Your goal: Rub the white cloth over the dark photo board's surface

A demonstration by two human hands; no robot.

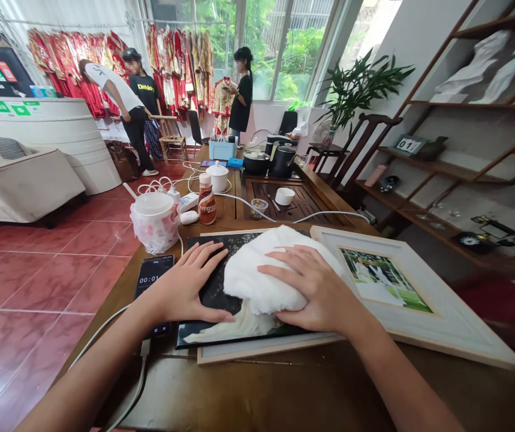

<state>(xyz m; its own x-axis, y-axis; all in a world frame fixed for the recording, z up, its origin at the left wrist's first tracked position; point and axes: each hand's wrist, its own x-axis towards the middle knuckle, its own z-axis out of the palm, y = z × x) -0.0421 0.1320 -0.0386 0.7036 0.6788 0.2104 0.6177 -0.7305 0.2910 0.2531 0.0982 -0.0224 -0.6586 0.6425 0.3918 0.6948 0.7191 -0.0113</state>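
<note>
Grip: both hands open, palms down, clamped on nothing; left hand (pixel 189 285), right hand (pixel 311 288).
Beneath grip: wooden table (pixel 239 384).
Right of grip: cream picture frame (pixel 419 318).
Under grip: dark photo panel (pixel 210 300), white fluffy wadding (pixel 275 270) under the right palm.
Left of grip: phone timer (pixel 153 276).
Risk: uneven pressure could slide the panel or wadding.

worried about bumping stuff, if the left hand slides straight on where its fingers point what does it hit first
The left hand would likely meet the white fluffy bundle first, though depth is hard to judge.
</note>
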